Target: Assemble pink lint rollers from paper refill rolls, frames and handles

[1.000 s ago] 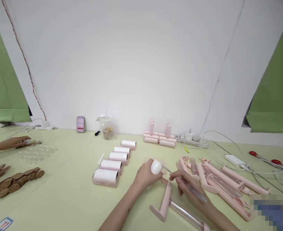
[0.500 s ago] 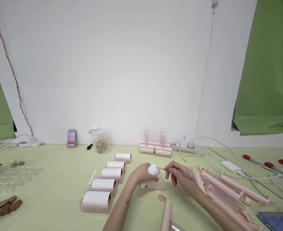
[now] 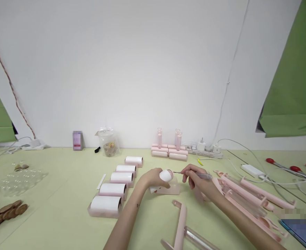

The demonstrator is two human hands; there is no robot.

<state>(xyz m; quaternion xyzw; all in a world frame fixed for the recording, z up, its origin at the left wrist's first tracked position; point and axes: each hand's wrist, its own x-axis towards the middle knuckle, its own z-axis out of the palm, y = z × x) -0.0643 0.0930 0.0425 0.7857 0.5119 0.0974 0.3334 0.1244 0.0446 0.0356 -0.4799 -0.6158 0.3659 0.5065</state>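
My left hand (image 3: 154,178) is wrapped round a small white roll (image 3: 165,175), its end tilted toward my right hand. Below the roll a translucent pink case (image 3: 174,189) rests on the table. My right hand (image 3: 194,175) pinches a thin tool with a clear handle (image 3: 205,176) and a narrow metal tip, which points at the roll's end; whether it touches is too small to tell. Several white rolls in pink cases (image 3: 106,204) form a slanting row left of my left arm. A pink roller frame (image 3: 180,225) with a clear handle lies between my forearms.
Pink roller handles (image 3: 246,191) lie at the right, near red-tipped tools (image 3: 295,169), cables and a blue device (image 3: 298,231). Assembled pink rollers (image 3: 170,152) and a power strip (image 3: 210,152) stand by the wall. A plastic bag (image 3: 109,142), bubble sheet (image 3: 22,180) and brown pieces (image 3: 5,215) are leftward.
The view has tilted down slightly, showing more of the roller frame. The roll in my left hand has turned, so its pinkish end shows. The other hand at the far left has left view.
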